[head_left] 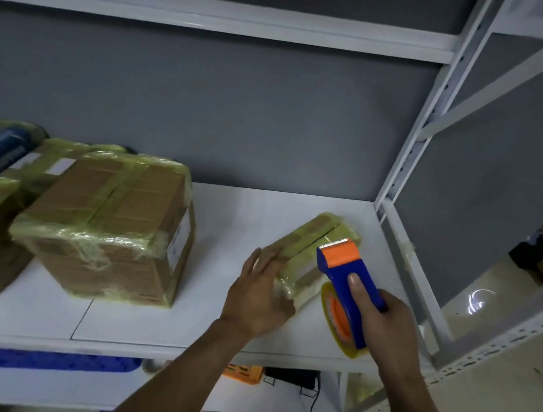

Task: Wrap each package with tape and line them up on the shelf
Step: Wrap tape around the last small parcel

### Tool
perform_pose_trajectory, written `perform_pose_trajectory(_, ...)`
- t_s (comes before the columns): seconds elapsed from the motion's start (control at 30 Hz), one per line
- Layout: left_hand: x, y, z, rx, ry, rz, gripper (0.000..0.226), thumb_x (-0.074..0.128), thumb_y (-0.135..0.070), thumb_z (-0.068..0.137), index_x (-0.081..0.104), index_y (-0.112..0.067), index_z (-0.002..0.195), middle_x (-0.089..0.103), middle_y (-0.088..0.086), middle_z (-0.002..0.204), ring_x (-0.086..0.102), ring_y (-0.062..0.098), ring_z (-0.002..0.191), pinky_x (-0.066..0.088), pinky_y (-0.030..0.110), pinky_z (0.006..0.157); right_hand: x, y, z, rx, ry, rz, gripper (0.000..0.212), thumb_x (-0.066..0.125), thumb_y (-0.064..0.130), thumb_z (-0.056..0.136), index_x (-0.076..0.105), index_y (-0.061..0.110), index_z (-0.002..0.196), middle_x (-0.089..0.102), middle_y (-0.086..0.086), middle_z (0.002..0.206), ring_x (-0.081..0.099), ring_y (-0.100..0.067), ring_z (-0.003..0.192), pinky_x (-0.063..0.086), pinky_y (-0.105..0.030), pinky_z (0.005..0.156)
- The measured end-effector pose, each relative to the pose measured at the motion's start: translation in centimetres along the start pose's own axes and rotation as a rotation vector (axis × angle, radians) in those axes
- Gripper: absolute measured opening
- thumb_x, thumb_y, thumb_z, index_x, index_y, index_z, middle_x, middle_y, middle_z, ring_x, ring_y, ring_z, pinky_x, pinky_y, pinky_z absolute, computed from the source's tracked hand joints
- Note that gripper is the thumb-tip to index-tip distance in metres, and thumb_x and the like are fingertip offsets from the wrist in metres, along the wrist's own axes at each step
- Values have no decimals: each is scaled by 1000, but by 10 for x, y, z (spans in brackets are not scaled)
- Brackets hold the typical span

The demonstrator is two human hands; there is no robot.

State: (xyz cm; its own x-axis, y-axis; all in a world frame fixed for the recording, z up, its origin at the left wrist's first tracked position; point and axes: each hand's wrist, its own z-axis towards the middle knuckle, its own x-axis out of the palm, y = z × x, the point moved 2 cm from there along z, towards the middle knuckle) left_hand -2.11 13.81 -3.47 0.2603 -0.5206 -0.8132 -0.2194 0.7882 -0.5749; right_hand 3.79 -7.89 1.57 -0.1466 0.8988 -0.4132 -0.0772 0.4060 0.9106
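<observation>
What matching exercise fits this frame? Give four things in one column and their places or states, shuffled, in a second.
Things
1. left hand
2. right hand
3. small package
4. large taped box

Places or states
A. stands on the shelf, left of both hands, untouched
B. grips the tape dispenser by its blue handle
C. rests with straight fingers on the small package's near end
D. lies between the two hands, by the tape dispenser's orange head

Pairs: 1-C; 2-B; 3-D; 4-A
</observation>
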Motion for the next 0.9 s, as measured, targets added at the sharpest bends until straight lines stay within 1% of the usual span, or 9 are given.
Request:
perform_pose_trajectory(0.17,-26,42,-29,190,48,-66,84,71,-41,71,40,-38,150,24,-31,159,-2,0,153,40,29,113,3,34,-2,-119,129,69,50,72,68,81,62,29,51,59,4,47,56,-6,39,38,-10,41)
perform_pose_trajectory(0.33,-36,69,-49,206,147,-138,87,63,-27,78,28,-37,158,13,-33,163,-10,-2,153,23,26,120,19,65,10,-177,349,-50,55,68,66,86,61,24,52,61,1,49,57,-10,40,37,-11,42)
perform_pose_trajectory(0.4,-38,64,-52,172,165,-268,83,59,-22,82,27,-49,154,16,-34,162,-10,-5,152,15,21,122,27,72,17,-164,452,-97,52,69,64,87,65,23,56,65,1,53,60,-10,43,37,-12,42)
perform_pose_trajectory(0.47,-43,54,-53,46,39,-467,69,59,-16,90,40,-58,142,34,-36,154,9,-6,151,21,16,117,34,78,25,-183,502,-183,53,68,64,88,68,17,64,67,-2,57,62,-12,46,40,-18,48)
perform_pose_trajectory(0.53,-52,46,-54,-158,-174,-692,43,59,-12,99,64,-44,127,60,-26,136,45,0,137,38,12,102,39,81,31,-218,499,-261,63,64,68,89,67,8,72,66,-5,58,61,-13,48,41,-26,55)
perform_pose_trajectory(0.6,-65,37,-53,-306,-245,-905,23,55,-22,103,75,-28,113,74,-15,114,66,11,110,48,15,80,40,83,34,-264,482,-305,69,62,72,88,62,6,69,61,-3,54,58,-13,46,40,-28,56)
perform_pose_trajectory(0.73,-86,15,-53,-377,-113,-1127,35,55,-45,101,79,-20,101,78,0,100,66,13,80,45,29,71,39,85,34,-329,469,-353,75,59,82,82,56,9,63,55,-1,51,55,-10,45,38,-23,54)
perform_pose_trajectory(0.8,-88,6,-56,-355,-99,-1115,30,60,-43,99,80,-21,94,77,-1,95,64,12,79,44,31,73,38,84,33,-341,480,-336,72,59,81,83,57,12,62,57,-2,52,57,-10,46,38,-19,52)
perform_pose_trajectory(0.9,-87,0,-58,-331,-123,-1100,19,64,-22,99,79,-23,87,73,-1,84,62,12,77,45,30,72,34,82,31,-371,490,-297,69,58,79,81,59,12,63,59,-3,54,59,-13,48,39,-15,50)
